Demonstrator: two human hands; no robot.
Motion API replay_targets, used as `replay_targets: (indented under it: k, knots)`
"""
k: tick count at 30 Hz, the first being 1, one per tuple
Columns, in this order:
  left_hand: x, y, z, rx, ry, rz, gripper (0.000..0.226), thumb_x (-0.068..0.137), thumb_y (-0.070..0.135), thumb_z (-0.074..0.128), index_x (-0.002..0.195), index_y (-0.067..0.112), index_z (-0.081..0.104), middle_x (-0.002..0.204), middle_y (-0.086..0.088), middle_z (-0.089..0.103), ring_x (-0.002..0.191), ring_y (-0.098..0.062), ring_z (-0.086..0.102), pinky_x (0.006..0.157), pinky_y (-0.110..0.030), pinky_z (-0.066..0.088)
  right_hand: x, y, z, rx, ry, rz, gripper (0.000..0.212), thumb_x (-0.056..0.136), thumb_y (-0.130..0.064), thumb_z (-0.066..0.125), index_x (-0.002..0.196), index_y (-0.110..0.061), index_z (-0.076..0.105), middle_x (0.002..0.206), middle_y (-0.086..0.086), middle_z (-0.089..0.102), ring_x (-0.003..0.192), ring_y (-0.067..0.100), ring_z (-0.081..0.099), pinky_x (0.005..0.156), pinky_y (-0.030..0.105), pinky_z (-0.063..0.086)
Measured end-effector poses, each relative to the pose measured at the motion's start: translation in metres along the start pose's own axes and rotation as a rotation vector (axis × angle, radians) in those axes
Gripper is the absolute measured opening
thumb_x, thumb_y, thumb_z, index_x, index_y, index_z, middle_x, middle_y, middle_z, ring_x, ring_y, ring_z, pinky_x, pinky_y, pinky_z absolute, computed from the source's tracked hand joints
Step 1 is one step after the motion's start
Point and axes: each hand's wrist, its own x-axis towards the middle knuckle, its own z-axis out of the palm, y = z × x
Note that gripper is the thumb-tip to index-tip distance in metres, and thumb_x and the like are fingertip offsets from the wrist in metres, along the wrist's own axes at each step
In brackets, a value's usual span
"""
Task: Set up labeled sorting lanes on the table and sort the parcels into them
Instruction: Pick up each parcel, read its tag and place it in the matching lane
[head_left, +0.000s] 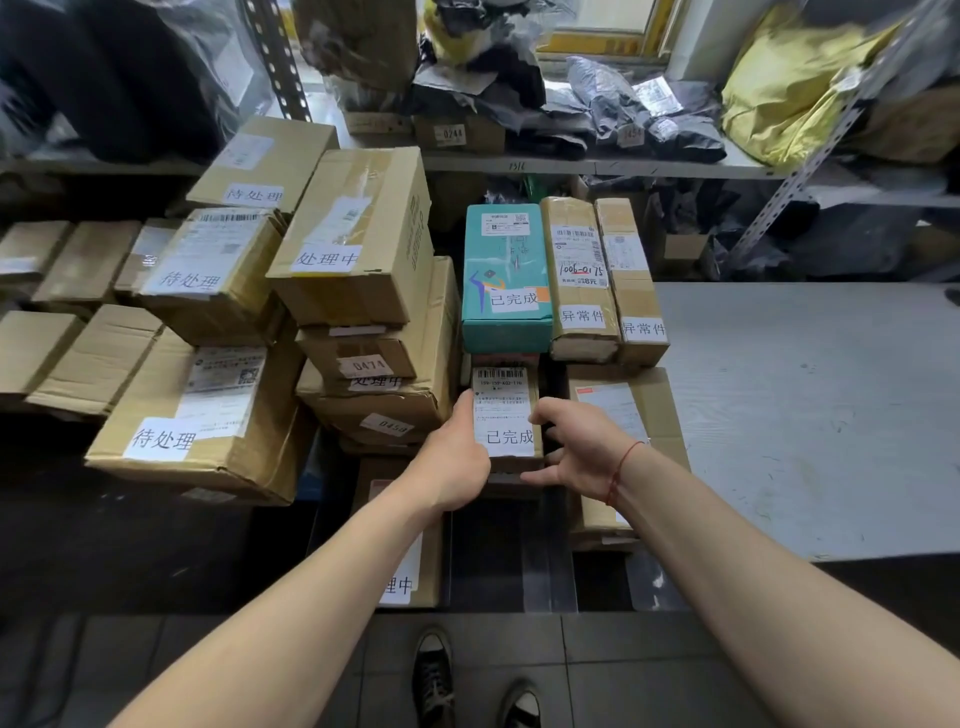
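Hands: two, left (457, 457) and right (582, 447).
Handwritten status labels by wording:
- 待处理: three, on cardboard boxes (218, 275).
- 处理中: three; one partly hidden, another cut off at the table's near edge.
- 已完成: two, one on the teal box (506, 275), one on the small parcel (506, 415).
- 异常件: two, on narrow cardboard boxes (582, 275).
Teal boxes: one.
Yellow bags (795, 83) on the shelf: one.
Shoes (434, 675) on the floor: two.
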Motion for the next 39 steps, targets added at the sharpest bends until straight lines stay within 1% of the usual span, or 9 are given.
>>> replay_targets:
  k: [3, 5, 8, 11, 15, 20, 25, 31, 39]
  knots:
    - [-0.007, -0.004, -0.001, 0.081, 0.024, 0.043, 0.061, 0.105, 0.011, 0.047, 0.160, 0.032, 0.033, 0.155, 0.001, 0.055, 0.138, -0.022, 0.053, 0.111, -0.031, 0.043, -0.006, 0.007, 0.003, -0.124, 0.045, -0.084, 0.028, 0.102, -0.017, 0.053, 0.130, -0.010, 0.053, 0.135, 0.008, 0.066, 0.119, 0.025, 0.061, 0.107, 0.057, 0.053]
    - [-0.011, -0.005, -0.003, 0.185, 0.051, 0.053, 0.055, 0.106, 0.018, 0.048, 0.159, 0.024, 0.039, 0.156, -0.002, 0.054, 0.140, -0.024, 0.051, 0.111, -0.031, 0.040, -0.017, 0.010, 0.003, -0.295, 0.107, -0.182, 0.053, 0.101, -0.021, 0.057, 0.151, -0.021, 0.042, 0.143, -0.003, 0.056, 0.115, 0.019, 0.058, 0.107, 0.050, 0.055]
    - [-0.021, -0.005, -0.009, 0.277, 0.110, 0.072, 0.050, 0.106, 0.025, 0.050, 0.155, 0.019, 0.050, 0.152, -0.005, 0.059, 0.138, -0.024, 0.054, 0.114, -0.034, 0.041, -0.035, 0.011, 0.001, -0.669, 0.187, -0.374, 0.054, 0.102, -0.026, 0.059, 0.154, -0.022, 0.043, 0.134, -0.005, 0.056, 0.109, 0.016, 0.061, 0.087, 0.026, 0.054]
    - [-0.037, -0.004, -0.019, 0.330, 0.176, 0.126, 0.040, 0.105, 0.028, 0.053, 0.143, 0.022, 0.062, 0.138, -0.004, 0.069, 0.128, -0.026, 0.062, 0.107, -0.042, 0.051, -0.049, 0.011, -0.003, -1.048, 0.278, -0.572, 0.041, 0.104, -0.028, 0.057, 0.145, -0.021, 0.058, 0.129, 0.000, 0.069, 0.109, 0.018, 0.065, 0.090, 0.028, 0.053]
    - [-0.067, -0.004, -0.039, 0.415, 0.253, 0.184, 0.036, 0.104, 0.029, 0.055, 0.138, 0.022, 0.067, 0.130, 0.000, 0.072, 0.122, -0.022, 0.065, 0.104, -0.041, 0.053, -0.067, 0.007, 0.003, -1.395, 0.296, -0.732, 0.034, 0.106, -0.029, 0.051, 0.137, -0.021, 0.064, 0.125, 0.000, 0.068, 0.112, 0.022, 0.063, 0.092, 0.034, 0.054]
    - [-0.106, -0.012, -0.070, 0.483, 0.311, 0.211, 0.034, 0.103, 0.032, 0.056, 0.134, 0.026, 0.068, 0.125, 0.003, 0.072, 0.116, -0.020, 0.066, 0.101, -0.040, 0.054, -0.089, 0.005, 0.030, -1.390, 0.278, -0.865, 0.031, 0.105, -0.034, 0.054, 0.132, -0.026, 0.066, 0.126, -0.004, 0.069, 0.112, 0.018, 0.065, 0.091, 0.032, 0.054]
    - [-0.135, -0.030, -0.124, 0.491, 0.412, 0.269, 0.033, 0.103, 0.031, 0.059, 0.133, 0.023, 0.069, 0.126, 0.001, 0.072, 0.117, -0.020, 0.065, 0.101, -0.038, 0.052, -0.109, 0.001, 0.085, -1.363, 0.261, -0.935, 0.023, 0.103, -0.038, 0.055, 0.119, -0.027, 0.068, 0.109, -0.006, 0.068, 0.099, 0.017, 0.064, 0.079, 0.027, 0.048]
    - [-0.156, -0.079, -0.213, 0.415, 0.488, 0.359, 0.027, 0.101, 0.029, 0.063, 0.125, 0.023, 0.075, 0.116, 0.002, 0.076, 0.104, -0.019, 0.070, 0.092, -0.037, 0.055, -0.121, -0.002, 0.184, -1.328, 0.323, -0.984, 0.026, 0.099, -0.034, 0.058, 0.120, -0.025, 0.072, 0.111, -0.002, 0.074, 0.103, 0.023, 0.069, 0.084, 0.033, 0.053]
    - [-0.166, -0.160, -0.332, 0.391, 0.472, 0.378, 0.035, 0.101, 0.036, 0.062, 0.132, 0.023, 0.071, 0.122, 0.001, 0.073, 0.112, -0.021, 0.067, 0.096, -0.038, 0.054, -0.135, -0.007, 0.329, -1.296, 0.413, -1.002, 0.024, 0.097, -0.032, 0.062, 0.116, -0.024, 0.075, 0.105, -0.003, 0.075, 0.097, 0.020, 0.070, 0.084, 0.036, 0.056]
